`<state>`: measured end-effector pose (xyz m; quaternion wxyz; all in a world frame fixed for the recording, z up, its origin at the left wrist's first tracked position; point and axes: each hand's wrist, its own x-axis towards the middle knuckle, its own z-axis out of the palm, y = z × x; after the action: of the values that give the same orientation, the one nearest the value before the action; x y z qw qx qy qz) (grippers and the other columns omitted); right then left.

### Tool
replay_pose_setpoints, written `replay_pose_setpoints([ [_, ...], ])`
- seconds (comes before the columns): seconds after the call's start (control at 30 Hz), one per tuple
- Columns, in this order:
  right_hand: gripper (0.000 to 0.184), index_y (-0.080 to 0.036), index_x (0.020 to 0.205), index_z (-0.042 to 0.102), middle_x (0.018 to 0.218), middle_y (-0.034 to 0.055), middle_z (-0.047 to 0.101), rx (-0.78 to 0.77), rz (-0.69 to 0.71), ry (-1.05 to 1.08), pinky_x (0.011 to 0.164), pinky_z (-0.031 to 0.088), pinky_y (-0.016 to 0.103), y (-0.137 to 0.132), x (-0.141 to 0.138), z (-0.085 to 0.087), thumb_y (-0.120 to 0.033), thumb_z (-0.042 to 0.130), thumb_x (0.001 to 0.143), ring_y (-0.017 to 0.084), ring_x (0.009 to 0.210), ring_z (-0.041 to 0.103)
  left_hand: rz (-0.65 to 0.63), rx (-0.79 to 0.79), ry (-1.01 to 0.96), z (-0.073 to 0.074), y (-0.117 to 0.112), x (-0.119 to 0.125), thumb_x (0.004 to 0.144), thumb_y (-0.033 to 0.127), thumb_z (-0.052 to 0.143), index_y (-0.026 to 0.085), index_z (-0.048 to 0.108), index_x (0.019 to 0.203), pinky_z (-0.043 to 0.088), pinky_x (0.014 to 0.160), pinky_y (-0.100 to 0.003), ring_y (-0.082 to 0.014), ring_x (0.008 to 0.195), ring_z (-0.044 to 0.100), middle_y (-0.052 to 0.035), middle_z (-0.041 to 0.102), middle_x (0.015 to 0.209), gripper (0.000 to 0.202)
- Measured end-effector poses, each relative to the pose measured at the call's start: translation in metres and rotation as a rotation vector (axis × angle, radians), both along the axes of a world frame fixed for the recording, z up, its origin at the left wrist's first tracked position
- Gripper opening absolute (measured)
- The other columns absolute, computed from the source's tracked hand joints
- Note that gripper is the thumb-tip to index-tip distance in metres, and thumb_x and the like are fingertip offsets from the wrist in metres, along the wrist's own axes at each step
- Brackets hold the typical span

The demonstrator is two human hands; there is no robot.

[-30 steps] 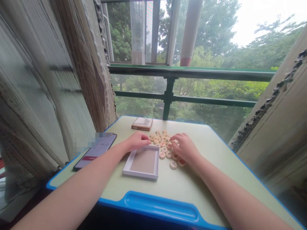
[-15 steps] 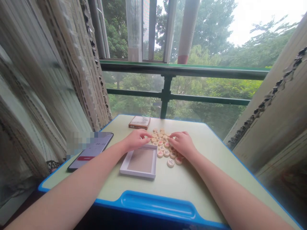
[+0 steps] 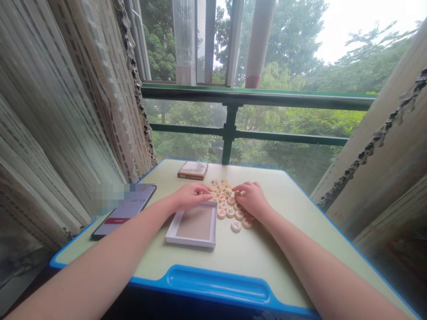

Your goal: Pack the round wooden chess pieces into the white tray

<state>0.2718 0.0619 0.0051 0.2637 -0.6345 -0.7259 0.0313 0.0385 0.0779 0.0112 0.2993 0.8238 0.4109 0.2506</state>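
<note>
"What lies on your bench (image 3: pixel 267 249)?"
"Round, pale discs (image 3: pixel 230 212) with red or dark marks, loosely heaped beyond and right of a shallow white box (image 3: pixel 195 224)."
"What is hidden?"
"My right hand (image 3: pixel 251 198) covers some discs; many marks are blurred."
"Your hands?"
"Apart, fingers half-curled. My left hand (image 3: pixel 188 195) is at the box's far edge. Whether either grips something, I cannot tell."

Discs (image 3: pixel 230 212) right of tray (image 3: pixel 191 242)
</note>
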Motion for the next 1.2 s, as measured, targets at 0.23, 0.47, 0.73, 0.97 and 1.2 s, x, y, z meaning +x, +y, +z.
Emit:
replay_pose_setpoints([
  [0.23, 0.022, -0.025, 0.076, 0.072, 0.085, 0.0027, 0.064, 0.01, 0.137, -0.052, 0.082, 0.034, 0.031, -0.002, -0.001, 0.0, -0.014, 0.055, 0.069, 0.02, 0.089, 0.045, 0.023, -0.035, 0.015, 0.0, 0.0, -0.001, 0.071, 0.054, 0.053, 0.022, 0.07, 0.09, 0.039, 0.093, -0.031, -0.0244, 0.111, 0.05, -0.0043, 0.053, 0.125, 0.041],
  [0.47, 0.028, -0.023, 0.09, 0.069, 0.096, 0.005, 0.064, 0.059, 0.02, -0.088, 0.082, 0.036, 0.031, -0.005, 0.011, 0.015, -0.018, 0.049, 0.072, 0.021, 0.093, 0.048, 0.03, -0.077, 0.024, 0.001, 0.0, -0.001, 0.07, 0.056, 0.054, 0.023, 0.07, 0.093, 0.037, 0.095, -0.033, -0.0249, 0.113, 0.048, -0.0043, 0.051, 0.128, 0.043],
  [0.73, 0.023, -0.02, 0.084, 0.068, 0.09, 0.0043, 0.067, -0.226, -0.082, -0.08, 0.061, 0.04, 0.024, -0.008, 0.023, 0.029, -0.027, 0.053, 0.069, 0.017, 0.076, 0.058, 0.022, -0.136, -0.055, -0.002, 0.001, 0.0, 0.071, 0.054, 0.055, 0.019, 0.068, 0.094, 0.039, 0.094, -0.033, -0.024, 0.108, 0.053, -0.0066, 0.055, 0.123, 0.044],
  [0.97, 0.024, -0.019, 0.082, 0.069, 0.082, 0.0043, 0.069, -0.178, -0.082, 0.113, 0.06, 0.041, 0.022, -0.009, 0.024, 0.029, -0.03, 0.05, 0.074, 0.016, 0.071, 0.06, 0.033, -0.154, -0.093, -0.001, 0.0, 0.0, 0.069, 0.054, 0.056, 0.018, 0.068, 0.093, 0.038, 0.096, -0.036, -0.0256, 0.109, 0.052, -0.0077, 0.057, 0.121, 0.045],
  [1.2, 0.031, -0.017, 0.087, 0.069, 0.085, 0.0039, 0.07, -0.102, -0.182, 0.151, 0.076, 0.041, 0.022, 0.004, 0.041, 0.021, -0.016, 0.041, 0.073, 0.016, 0.085, 0.06, 0.034, -0.173, -0.094, -0.003, 0.001, -0.001, 0.066, 0.055, 0.058, 0.018, 0.068, 0.09, 0.039, 0.095, -0.037, -0.0252, 0.108, 0.053, -0.0085, 0.055, 0.124, 0.044],
])
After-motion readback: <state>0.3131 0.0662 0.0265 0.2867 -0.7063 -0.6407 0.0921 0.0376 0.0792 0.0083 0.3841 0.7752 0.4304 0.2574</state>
